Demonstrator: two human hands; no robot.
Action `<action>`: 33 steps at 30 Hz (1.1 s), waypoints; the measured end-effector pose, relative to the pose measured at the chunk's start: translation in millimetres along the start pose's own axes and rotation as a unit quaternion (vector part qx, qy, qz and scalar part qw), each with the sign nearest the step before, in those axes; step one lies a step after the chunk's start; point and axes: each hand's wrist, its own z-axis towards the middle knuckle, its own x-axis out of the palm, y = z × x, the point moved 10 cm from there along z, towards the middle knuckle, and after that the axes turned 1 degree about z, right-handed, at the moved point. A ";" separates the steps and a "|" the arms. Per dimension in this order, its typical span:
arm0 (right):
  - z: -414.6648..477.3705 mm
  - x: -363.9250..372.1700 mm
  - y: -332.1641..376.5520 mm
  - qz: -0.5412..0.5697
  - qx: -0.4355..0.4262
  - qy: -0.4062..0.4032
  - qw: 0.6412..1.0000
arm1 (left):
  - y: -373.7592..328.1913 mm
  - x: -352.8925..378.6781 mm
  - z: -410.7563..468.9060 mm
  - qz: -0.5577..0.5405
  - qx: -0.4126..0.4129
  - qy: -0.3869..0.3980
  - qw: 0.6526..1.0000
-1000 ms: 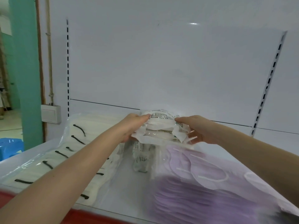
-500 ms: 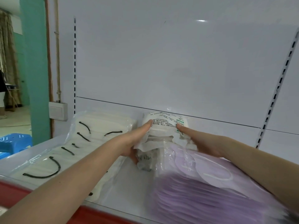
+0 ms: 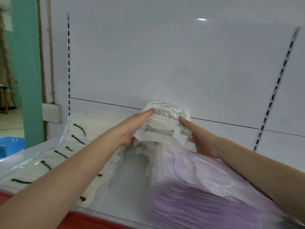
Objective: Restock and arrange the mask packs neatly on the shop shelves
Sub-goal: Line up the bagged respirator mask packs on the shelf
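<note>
The left hand (image 3: 132, 129) is pinching the left edge of the stack (image 3: 166, 124). The right hand (image 3: 203, 140) is pressing straight fingers (image 3: 185, 122) against its right side. The stack is sitting between both palms, at the back panel (image 3: 165, 63), long axis left-right, both hands equally near.

Switch box (image 3: 52, 112) nr teal pillar (image 3: 26, 71).
</note>
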 end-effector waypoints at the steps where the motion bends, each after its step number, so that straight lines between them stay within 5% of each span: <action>1: -1.1 0.9 3.2 0.001 -0.006 -0.002 1.000 | -8.0 -1.2 -1.0 0.012 0.020 -0.006 1.000; 19: -27.3 10.8 91.1 -0.015 -0.295 -0.017 0.955 | -103.6 -15.6 -48.5 0.005 0.346 -0.103 0.933; 33: -77.3 -26.0 110.0 -0.030 -0.325 -0.084 0.942 | -118.7 32.1 -58.3 -0.051 0.371 -0.050 0.926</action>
